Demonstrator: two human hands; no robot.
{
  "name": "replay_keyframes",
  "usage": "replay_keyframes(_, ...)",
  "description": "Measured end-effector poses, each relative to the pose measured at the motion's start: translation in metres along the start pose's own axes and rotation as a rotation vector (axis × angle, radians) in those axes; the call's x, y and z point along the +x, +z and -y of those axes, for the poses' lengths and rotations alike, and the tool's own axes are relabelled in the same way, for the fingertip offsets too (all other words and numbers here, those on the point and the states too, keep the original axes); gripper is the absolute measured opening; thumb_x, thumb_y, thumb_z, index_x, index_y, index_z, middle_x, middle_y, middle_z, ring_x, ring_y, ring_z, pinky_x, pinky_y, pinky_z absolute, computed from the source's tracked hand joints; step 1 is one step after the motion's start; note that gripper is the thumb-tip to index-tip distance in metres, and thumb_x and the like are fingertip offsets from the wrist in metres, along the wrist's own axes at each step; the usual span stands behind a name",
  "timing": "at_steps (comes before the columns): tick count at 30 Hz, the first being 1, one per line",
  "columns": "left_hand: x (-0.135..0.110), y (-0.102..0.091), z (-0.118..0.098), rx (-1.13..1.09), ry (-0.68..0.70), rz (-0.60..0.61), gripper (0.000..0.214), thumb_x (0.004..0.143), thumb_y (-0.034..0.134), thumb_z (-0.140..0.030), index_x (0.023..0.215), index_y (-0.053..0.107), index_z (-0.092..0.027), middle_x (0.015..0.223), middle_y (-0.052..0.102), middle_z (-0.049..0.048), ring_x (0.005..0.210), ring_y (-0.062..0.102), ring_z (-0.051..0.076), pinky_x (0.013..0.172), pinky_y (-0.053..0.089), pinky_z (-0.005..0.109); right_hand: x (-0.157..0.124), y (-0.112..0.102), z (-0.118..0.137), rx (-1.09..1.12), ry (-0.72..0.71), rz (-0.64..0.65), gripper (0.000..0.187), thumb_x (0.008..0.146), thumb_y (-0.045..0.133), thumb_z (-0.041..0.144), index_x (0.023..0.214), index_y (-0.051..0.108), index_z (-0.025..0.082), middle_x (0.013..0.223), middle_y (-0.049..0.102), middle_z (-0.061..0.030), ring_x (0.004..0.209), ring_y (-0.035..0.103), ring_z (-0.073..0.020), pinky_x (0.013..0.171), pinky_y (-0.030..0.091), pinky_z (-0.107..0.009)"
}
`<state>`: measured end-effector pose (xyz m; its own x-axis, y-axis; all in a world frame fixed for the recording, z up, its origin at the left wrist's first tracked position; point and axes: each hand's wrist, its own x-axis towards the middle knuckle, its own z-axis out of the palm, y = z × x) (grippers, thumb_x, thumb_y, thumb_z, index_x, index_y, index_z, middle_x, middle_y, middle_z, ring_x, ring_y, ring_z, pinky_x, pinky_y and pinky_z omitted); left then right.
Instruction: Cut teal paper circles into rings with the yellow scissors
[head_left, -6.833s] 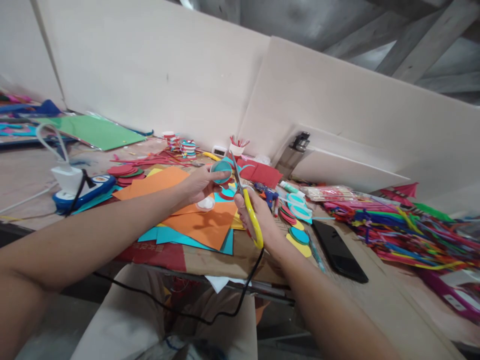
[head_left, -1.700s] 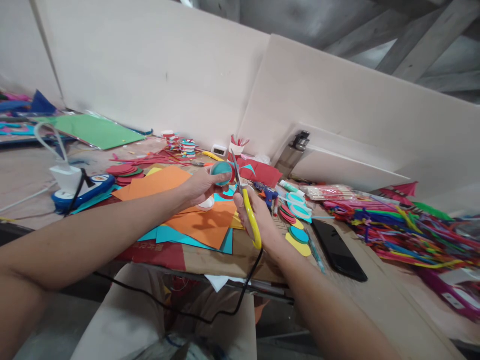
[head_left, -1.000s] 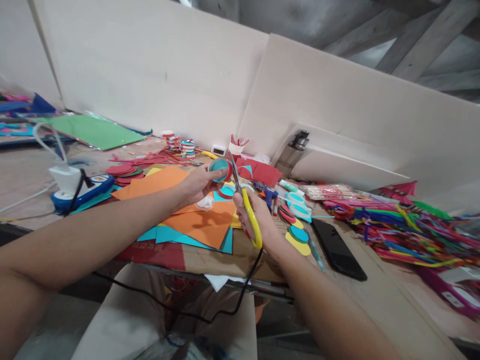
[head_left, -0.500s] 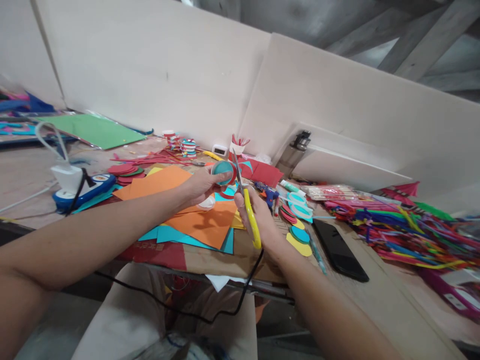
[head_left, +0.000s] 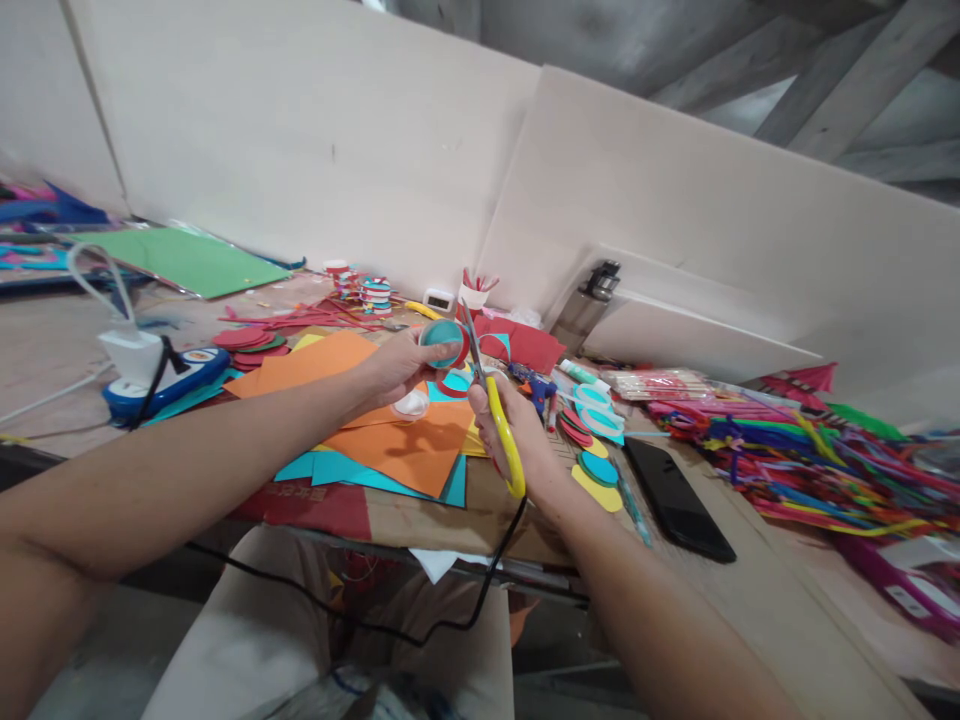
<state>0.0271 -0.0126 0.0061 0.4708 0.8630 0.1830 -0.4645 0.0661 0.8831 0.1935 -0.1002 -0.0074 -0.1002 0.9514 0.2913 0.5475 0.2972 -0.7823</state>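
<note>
My left hand (head_left: 397,368) is closed around a small round piece with a teal face (head_left: 441,343) and a red and white rim, held up above the papers. My right hand (head_left: 517,425) grips scissors by their yellow handles (head_left: 504,435), and the blades (head_left: 475,345) point up and away, right beside the piece's red rim. Whether the blades touch the rim I cannot tell. Beneath my hands lie orange sheets of paper (head_left: 412,445) over blue ones (head_left: 367,475). A small white round object (head_left: 411,403) rests on the orange paper.
On the right are a black phone (head_left: 679,500), paper discs (head_left: 598,468), a glue gun (head_left: 538,388) and a heap of coloured pipe cleaners (head_left: 810,460). A blue power strip (head_left: 161,385) stands left. A bottle (head_left: 586,305) leans near the white boards. A black cable (head_left: 300,595) crosses my lap.
My left hand and the round piece have shifted very slightly left. The scissors stay nearly in place beside the rim, still in my right hand.
</note>
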Motion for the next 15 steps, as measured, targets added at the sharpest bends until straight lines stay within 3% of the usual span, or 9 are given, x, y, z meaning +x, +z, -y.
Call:
replay_keyframes(9,0.0001,0.0008,0.0013,-0.058,0.027,-0.073,0.030,0.060,0.086,-0.022,0.076,0.063,-0.013,0.066,0.059,-0.0019,0.053,0.050,0.006,0.047,0.041,0.018,-0.0022,-0.0006,0.0076,-0.015,-0.018,0.019,0.040,0.089,0.048,0.064,0.083,0.041,0.025,0.061,0.040,0.0064,0.048,0.039,-0.0098,0.045,0.032,-0.022)
replay_keyframes(15,-0.0033,0.0054,-0.0004,-0.045,-0.036,-0.065,0.028,0.061,0.085,-0.022,0.077,0.065,-0.011,0.068,0.063,0.0010,0.056,0.055,0.008,0.051,0.045,0.019,-0.0027,-0.0001,0.0069,0.001,-0.030,0.022,0.035,0.090,0.051,0.059,0.093,0.044,0.025,0.065,0.042,0.0068,0.052,0.041,-0.0100,0.049,0.035,-0.022)
